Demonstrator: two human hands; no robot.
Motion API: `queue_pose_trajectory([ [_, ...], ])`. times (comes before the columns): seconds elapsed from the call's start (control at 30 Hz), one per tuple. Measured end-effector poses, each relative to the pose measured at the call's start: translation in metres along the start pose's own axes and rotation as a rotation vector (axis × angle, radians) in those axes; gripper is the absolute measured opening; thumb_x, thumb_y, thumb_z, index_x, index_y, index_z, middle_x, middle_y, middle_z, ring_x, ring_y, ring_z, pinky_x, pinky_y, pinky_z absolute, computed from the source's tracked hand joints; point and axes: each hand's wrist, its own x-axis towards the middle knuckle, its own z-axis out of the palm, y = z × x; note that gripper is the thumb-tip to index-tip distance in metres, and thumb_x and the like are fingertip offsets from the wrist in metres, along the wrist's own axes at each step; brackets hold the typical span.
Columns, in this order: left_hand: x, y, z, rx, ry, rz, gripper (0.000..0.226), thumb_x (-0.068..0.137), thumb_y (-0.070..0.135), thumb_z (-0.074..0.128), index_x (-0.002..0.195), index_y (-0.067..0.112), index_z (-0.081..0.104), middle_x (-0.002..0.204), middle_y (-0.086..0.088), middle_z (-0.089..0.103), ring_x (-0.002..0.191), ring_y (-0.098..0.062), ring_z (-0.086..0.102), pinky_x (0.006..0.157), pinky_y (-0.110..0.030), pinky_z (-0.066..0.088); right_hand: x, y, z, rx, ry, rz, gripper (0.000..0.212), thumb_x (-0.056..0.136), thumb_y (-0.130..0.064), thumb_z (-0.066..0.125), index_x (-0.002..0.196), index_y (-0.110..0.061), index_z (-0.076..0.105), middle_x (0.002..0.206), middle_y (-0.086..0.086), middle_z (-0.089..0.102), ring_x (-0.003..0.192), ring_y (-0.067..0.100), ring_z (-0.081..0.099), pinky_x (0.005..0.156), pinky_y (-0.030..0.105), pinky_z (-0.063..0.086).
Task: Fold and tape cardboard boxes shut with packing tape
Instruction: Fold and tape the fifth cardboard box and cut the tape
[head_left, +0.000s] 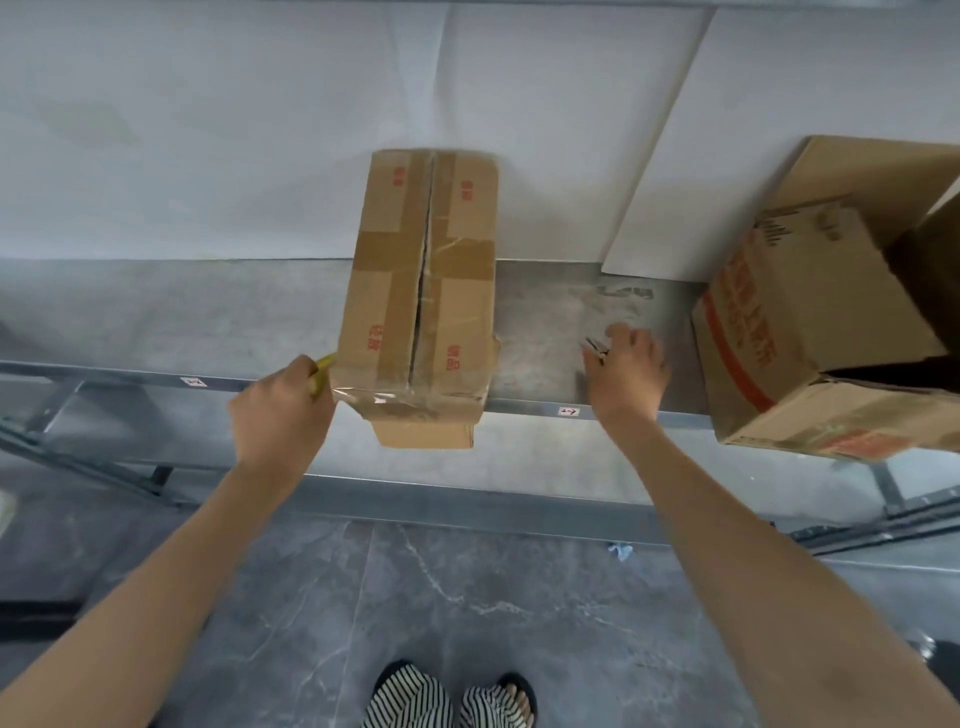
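single head cam, wide-angle, looks forward and steeply down, worktop (545, 322) near at mid-frame, wall (208, 130) above, floor (467, 597) and own feet (447, 701) at bottom edge

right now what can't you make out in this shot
Head view only:
The yellow tool in the left hand: mostly covered by it, kind unclear.
The small dark thing at the right hand: half hidden by it; gripped or only touched, unclear.
The boxes at right: cut off by the frame edge.
The red print on the middle box: too blurred to read.
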Motion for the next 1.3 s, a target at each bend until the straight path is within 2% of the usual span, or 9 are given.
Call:
queue_pose_trajectory([
  [0.1, -0.001, 0.003, 0.001, 0.008, -0.030, -0.072, 0.020, 0.082, 0.012, 0.048, 0.067, -0.001, 0.050, 0.056, -0.021, 0.052, 0.052, -0.033, 0.036, 0.053, -0.034, 0.030, 0.011, 0.016, 0.001, -0.141, -0.150, 0.077, 0.046, 0.094, -0.045, 0.045, 0.121, -0.008, 0.048, 0.126, 0.016, 0.044, 0.118, 0.034, 0.038, 0.097, 0.044, 0.032],
  [0.23, -0.003, 0.007, 0.000, 0.010, -0.028, -0.052, 0.026, 0.074, 0.022, 0.038, 0.067, -0.001, 0.050, 0.054, -0.019, 0.051, 0.050, -0.034, 0.037, 0.053, -0.032, 0.030, 0.015, 0.016, 0.003, -0.109, -0.181, 0.044, 0.041, 0.098, -0.037, 0.041, 0.117, -0.002, 0.049, 0.122, 0.018, 0.049, 0.114, 0.034, 0.043, 0.095, 0.044, 0.035],
  [0.43, -0.008, 0.030, -0.003, -0.024, 0.001, 0.177, 0.041, 0.082, 0.035, 0.041, 0.057, 0.003, 0.047, 0.043, -0.013, 0.049, 0.036, -0.030, 0.037, 0.049, -0.021, 0.022, 0.009, -0.028, -0.034, 0.537, -0.042, 0.140, 0.026, 0.101, -0.030, 0.039, 0.083, -0.012, 0.045, 0.076, 0.003, 0.053, 0.071, 0.023, 0.050, 0.063, 0.031, 0.034],
  [0.53, -0.007, 0.046, -0.002, -0.038, -0.011, 0.336, 0.044, 0.082, 0.043, 0.043, 0.054, 0.009, 0.044, 0.039, -0.005, 0.047, 0.031, -0.027, 0.042, 0.047, -0.014, 0.014, 0.006, -0.064, -0.066, 0.717, 0.047, 0.066, 0.024, 0.101, -0.030, 0.041, 0.085, -0.013, 0.047, 0.070, 0.001, 0.056, 0.066, 0.022, 0.054, 0.057, 0.034, 0.038],
  [0.73, 0.001, 0.043, 0.000, -0.182, -0.103, 0.342, 0.045, 0.084, 0.049, 0.044, 0.057, 0.013, 0.043, 0.045, -0.005, 0.050, 0.042, -0.025, 0.036, 0.046, -0.019, 0.016, -0.021, -0.091, -0.105, 0.535, 0.208, -0.130, 0.019, 0.102, -0.030, 0.037, 0.092, -0.016, 0.043, 0.072, 0.007, 0.062, 0.060, 0.027, 0.057, 0.053, 0.035, 0.041],
  [0.83, 0.007, 0.042, -0.002, -0.225, -0.175, 0.368, 0.046, 0.087, 0.051, 0.042, 0.062, 0.012, 0.047, 0.053, -0.005, 0.055, 0.051, -0.029, 0.045, 0.050, -0.026, 0.024, -0.042, -0.104, -0.110, 0.320, 0.331, -0.208, 0.023, 0.102, -0.027, 0.037, 0.099, -0.010, 0.052, 0.065, 0.000, 0.055, 0.055, 0.027, 0.049, 0.049, 0.032, 0.029],
  [1.0, 0.020, 0.049, -0.007, -0.207, -0.246, 0.418, 0.048, 0.093, 0.050, 0.046, 0.069, 0.010, 0.055, 0.061, -0.007, 0.057, 0.057, -0.029, 0.047, 0.054, -0.028, 0.027, -0.074, -0.141, -0.092, 0.336, 0.146, -0.178, 0.021, 0.100, -0.028, 0.038, 0.104, -0.015, 0.055, 0.074, 0.009, 0.064, 0.069, 0.034, 0.060, 0.062, 0.040, 0.049],
  [1.17, 0.039, 0.051, -0.013, -0.255, -0.554, 0.508, 0.044, 0.094, 0.050, 0.041, 0.085, 0.012, 0.062, 0.075, -0.003, 0.060, 0.073, -0.025, 0.056, 0.060, -0.030, 0.035, -0.093, -0.155, -0.076, 0.080, -0.021, -0.024, 0.040, 0.093, -0.051, 0.048, 0.117, -0.020, 0.047, 0.099, -0.001, 0.062, 0.087, 0.022, 0.055, 0.074, 0.033, 0.041],
  [1.3, 0.053, 0.028, -0.011, -0.536, -1.046, 0.476, 0.023, 0.090, 0.039, 0.050, 0.082, 0.018, 0.056, 0.072, 0.001, 0.065, 0.060, -0.014, 0.065, 0.061, -0.029, 0.049, -0.101, -0.163, -0.073, 0.050, -0.057, 0.007, 0.055, 0.085, -0.057, 0.055, 0.126, -0.024, 0.040, 0.112, -0.003, 0.059, 0.100, 0.022, 0.054, 0.079, 0.035, 0.040],
])
